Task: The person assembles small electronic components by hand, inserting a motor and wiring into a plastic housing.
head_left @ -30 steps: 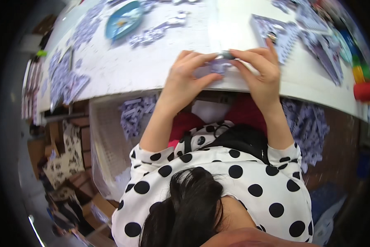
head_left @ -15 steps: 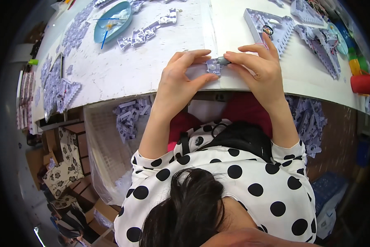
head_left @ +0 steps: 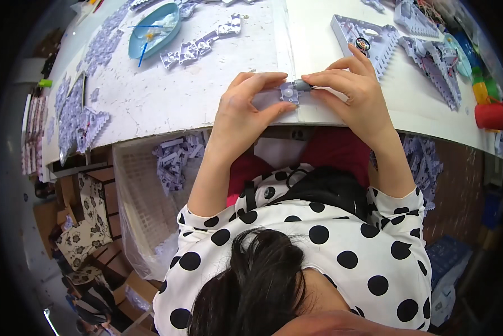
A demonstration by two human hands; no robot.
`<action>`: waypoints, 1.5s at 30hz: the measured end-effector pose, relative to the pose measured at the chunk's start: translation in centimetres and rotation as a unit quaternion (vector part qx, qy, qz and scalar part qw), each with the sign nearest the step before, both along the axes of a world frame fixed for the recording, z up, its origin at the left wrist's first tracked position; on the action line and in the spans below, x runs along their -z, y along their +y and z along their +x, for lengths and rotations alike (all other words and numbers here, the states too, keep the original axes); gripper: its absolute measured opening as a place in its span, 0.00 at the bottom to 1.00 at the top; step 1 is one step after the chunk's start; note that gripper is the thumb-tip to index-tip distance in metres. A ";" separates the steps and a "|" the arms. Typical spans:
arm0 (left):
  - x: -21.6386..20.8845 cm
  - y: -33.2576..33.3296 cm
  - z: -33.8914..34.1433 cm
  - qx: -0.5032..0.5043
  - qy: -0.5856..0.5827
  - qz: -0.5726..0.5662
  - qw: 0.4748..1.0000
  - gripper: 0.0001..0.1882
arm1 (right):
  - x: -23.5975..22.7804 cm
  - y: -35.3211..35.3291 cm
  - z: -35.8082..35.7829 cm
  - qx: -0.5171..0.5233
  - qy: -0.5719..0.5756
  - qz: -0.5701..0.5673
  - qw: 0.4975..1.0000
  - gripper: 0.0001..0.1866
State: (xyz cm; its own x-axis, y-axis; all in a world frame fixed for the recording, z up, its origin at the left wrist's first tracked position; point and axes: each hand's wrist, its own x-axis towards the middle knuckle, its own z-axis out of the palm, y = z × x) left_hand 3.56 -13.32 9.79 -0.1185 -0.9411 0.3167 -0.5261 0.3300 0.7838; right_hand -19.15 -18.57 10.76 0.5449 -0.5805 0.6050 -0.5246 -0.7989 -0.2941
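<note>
Over the near edge of the white worktable, my left hand [head_left: 240, 112] pinches a small pale lavender plastic housing [head_left: 289, 94] between thumb and fingers. My right hand [head_left: 355, 95] grips a small grey cylinder [head_left: 302, 85], which looks like a little motor, with thumb and forefinger. The cylinder meets the housing's upper right side; whether it is seated inside cannot be seen. My other right fingers are raised off the part. Beyond my left hand lies a row of similar lavender housings [head_left: 188, 51] on the table.
A blue oval dish [head_left: 167, 40] with white paste and blue sticks stands far left. Lavender toothed casings [head_left: 369, 33] lie at the far right, near a red cup [head_left: 494, 116]. Loose small parts [head_left: 101, 49] cover the table's left side. A plastic-lined crate [head_left: 145, 190] stands below.
My right wrist and forearm have shifted slightly to the right, and the cylinder has tilted a little. My left hand keeps its hold on the housing.
</note>
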 end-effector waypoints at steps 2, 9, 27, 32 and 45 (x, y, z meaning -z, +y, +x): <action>0.0 0.0 0.1 0.001 0.004 -0.002 1.000 0.26 | -0.3 0.0 -0.4 0.002 -0.002 0.061 0.998 0.17; -0.2 0.0 0.0 -0.002 0.005 0.002 1.000 0.25 | 0.1 0.1 -0.5 0.007 -0.027 0.019 0.999 0.13; 0.0 0.0 0.2 0.000 -0.033 -0.021 0.999 0.26 | -0.4 0.1 0.2 0.000 0.066 -0.034 0.997 0.10; -0.6 0.3 0.1 0.002 -0.026 -0.014 1.000 0.25 | 0.7 -0.1 0.4 0.009 0.035 -0.035 0.999 0.07; -1.7 -2.2 12.7 -0.229 0.030 -0.099 0.968 0.11 | 2.0 0.7 0.9 0.041 -0.051 -0.031 0.997 0.04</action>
State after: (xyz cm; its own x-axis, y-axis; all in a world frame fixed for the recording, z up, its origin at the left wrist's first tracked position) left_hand 16.29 -15.48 11.51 0.3222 -0.8106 0.4890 -0.6077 0.2189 0.7634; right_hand -18.29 -17.91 8.77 0.4318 -0.5799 0.6909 -0.5583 -0.7734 -0.3002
